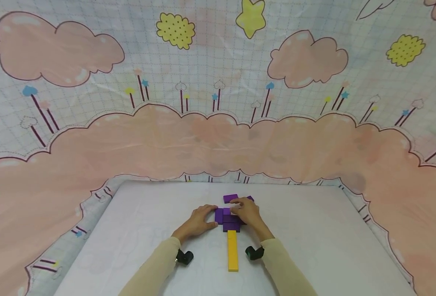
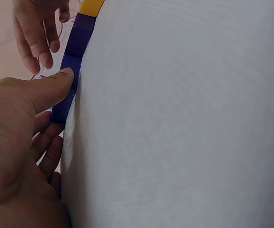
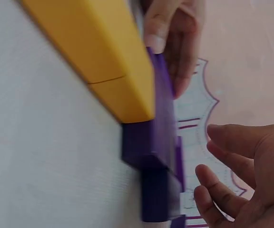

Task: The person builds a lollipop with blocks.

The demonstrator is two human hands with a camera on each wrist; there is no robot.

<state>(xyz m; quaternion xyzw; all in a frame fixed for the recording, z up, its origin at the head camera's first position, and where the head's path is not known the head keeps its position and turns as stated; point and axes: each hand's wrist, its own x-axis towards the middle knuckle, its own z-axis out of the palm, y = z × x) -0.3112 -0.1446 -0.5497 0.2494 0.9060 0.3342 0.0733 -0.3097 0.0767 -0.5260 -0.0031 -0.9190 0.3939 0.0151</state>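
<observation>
Flat purple blocks (image 1: 231, 227) lie joined on the white table, above a yellow strip (image 1: 232, 253) that runs toward me. My left hand (image 1: 199, 220) pinches the leftmost purple block (image 1: 219, 216) between the thumb at its near end and fingers at its far end. In the left wrist view that thumb (image 2: 56, 88) presses on the block's side. Over the right part of the purple group hovers my right hand (image 1: 248, 212), partly covering it. The right wrist view shows its fingers (image 3: 232, 140) apart, holding nothing. A small brighter purple block (image 1: 226, 211) sits between the hands.
Beyond the group lie a loose purple block (image 1: 230, 198) and another (image 1: 250, 198) partly behind the right hand. Dark wrist cameras (image 1: 184, 257) hang below both wrists. A patterned cloth (image 1: 218, 144) rises behind the white table (image 1: 158, 197).
</observation>
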